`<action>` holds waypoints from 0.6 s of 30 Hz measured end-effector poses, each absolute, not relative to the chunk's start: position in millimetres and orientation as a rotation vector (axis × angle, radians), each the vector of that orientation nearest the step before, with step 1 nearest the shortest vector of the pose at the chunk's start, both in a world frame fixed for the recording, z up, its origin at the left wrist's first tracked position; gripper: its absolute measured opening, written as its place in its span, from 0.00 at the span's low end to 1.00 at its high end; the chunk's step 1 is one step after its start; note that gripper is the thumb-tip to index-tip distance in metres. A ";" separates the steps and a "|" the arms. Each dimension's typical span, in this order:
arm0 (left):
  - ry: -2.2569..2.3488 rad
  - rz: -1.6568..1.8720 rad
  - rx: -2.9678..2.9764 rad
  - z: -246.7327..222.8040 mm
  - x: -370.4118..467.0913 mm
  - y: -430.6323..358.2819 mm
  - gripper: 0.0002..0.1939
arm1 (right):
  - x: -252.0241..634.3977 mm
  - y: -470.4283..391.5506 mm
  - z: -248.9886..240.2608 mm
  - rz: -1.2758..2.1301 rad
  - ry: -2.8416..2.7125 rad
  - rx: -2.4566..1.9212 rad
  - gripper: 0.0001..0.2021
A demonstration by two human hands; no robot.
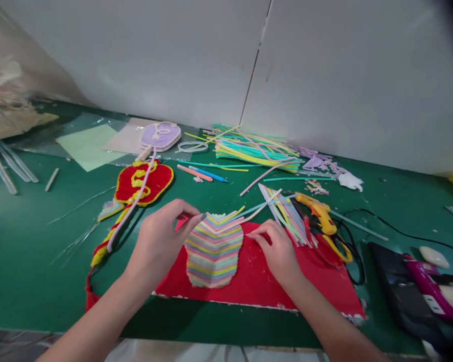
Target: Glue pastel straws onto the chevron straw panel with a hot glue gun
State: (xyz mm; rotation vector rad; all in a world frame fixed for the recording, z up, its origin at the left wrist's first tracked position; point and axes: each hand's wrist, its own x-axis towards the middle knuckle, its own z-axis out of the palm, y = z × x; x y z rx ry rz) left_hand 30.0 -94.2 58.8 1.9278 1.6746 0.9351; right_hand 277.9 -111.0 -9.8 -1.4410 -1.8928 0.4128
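Note:
A chevron-striped pastel piece made of pipe cleaners (213,251) lies on a red board (305,289). Loose pipe-cleaner ends (258,206) stick out from its upper right side. My left hand (168,234) is at the piece's upper left edge, thumb and fingers pinched on that edge. Just beyond the right edge, my right hand (275,246) hovers low over the board with its fingertips drawn together; whether anything thin is between them cannot be made out. A fan of cut pastel pipe cleaners (287,216) rests behind my right hand.
A yellow glue gun (319,211) and yellow-handled scissors (342,249) lie at the right, near a black cable. Behind is a heap of pipe cleaners (252,148). At left are a red fan-shaped craft (160,183), a purple one (160,136) and glue sticks (13,163).

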 end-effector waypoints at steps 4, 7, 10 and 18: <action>1.568 0.717 2.136 57.2 34.7 -58.0 0.17 | 274.3 -106.2 0.3 0.414 -1.977 -1.450 0.19; 1.588 0.637 2.140 38.3 29.8 -31.1 0.18 | 267.6 -96.0 11.7 0.421 -1.976 -1.543 0.22; 1.566 0.615 2.124 18.7 22.1 -17.6 0.20 | 259.3 -82.1 15.5 0.423 -1.917 -1.701 0.20; 1.226 0.472 2.150 15.9 28.1 -29.5 0.14 | 256.1 -73.5 3.7 0.506 -1.840 -1.714 0.19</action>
